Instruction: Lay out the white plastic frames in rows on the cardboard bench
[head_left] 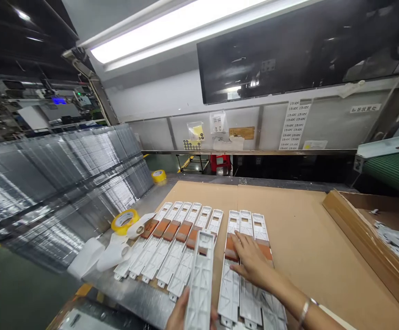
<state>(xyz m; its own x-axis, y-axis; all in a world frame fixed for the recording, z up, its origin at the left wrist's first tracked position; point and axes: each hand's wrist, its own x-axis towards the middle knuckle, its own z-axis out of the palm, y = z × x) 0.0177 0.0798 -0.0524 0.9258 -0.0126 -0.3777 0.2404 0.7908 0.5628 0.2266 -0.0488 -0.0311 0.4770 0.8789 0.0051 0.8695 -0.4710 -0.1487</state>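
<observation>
Cardboard benchtop [299,229] — left hand [180,316] grips raised tray [201,275], right hand [251,261] flat, open on trays [241,293].

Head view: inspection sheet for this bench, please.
Surface: brown cardboard sheet over a metal bench.
Job's things: white plastic trays with brown patches, six in the left row, three in the right group; one more tray lifted.
Clutter: yellow tape rolls, white paper rolls.
Hands: left hand holds the lifted tray; right hand lies flat on the right group.
Cables: nothing seen.
Surroundings: clear tray stacks left, cardboard box right.
</observation>
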